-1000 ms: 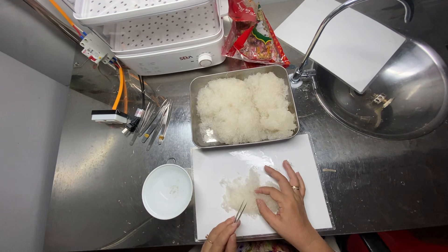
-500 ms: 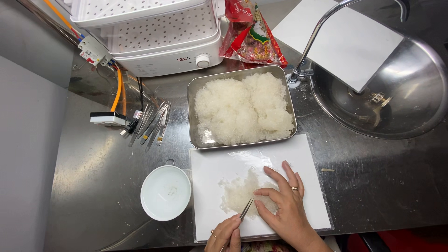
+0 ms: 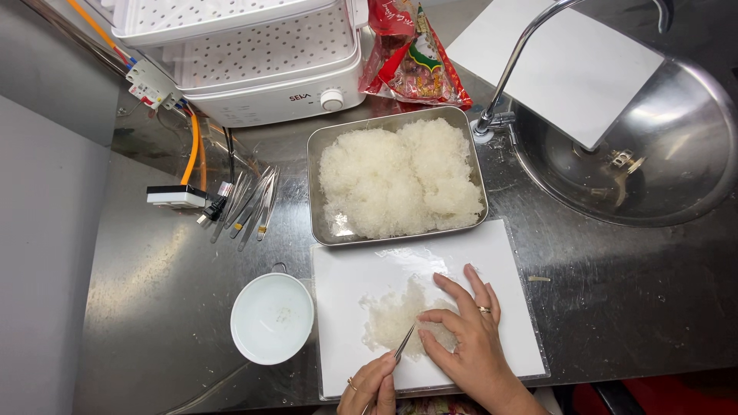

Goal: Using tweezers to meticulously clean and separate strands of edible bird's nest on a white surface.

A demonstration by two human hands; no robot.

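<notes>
From the head view, I am looking straight down at a steel counter (image 3: pixel 615 307). My left hand (image 3: pixel 369 390) is pinching a pair of tweezers (image 3: pixel 403 344), fingers closed around them, and the tips are poking into a small white clump (image 3: pixel 396 323) spread on the white board (image 3: pixel 500 253). My right hand (image 3: pixel 469 342) is lying flat beside it, fingers spread and loose, fingertips pressing the right edge of the clump, gripping nothing. My two hands are working close together, nearly touching over the board's lower half.

Just behind the board, a metal tray (image 3: pixel 315 169) is sitting heaped with the same white stuff (image 3: pixel 400 177). To the left of the board, a small white bowl (image 3: pixel 272 317) is standing close by, nearly empty with a few specks inside. Further left, several spare tweezers (image 3: pixel 250 204) are lying fanned out on the counter. At the back, a white steamer (image 3: pixel 246 54) and a red packet (image 3: pixel 411 54) are sitting side by side, and the round sink (image 3: pixel 692 154) with its tap (image 3: pixel 515 61) is filling the right corner.
</notes>
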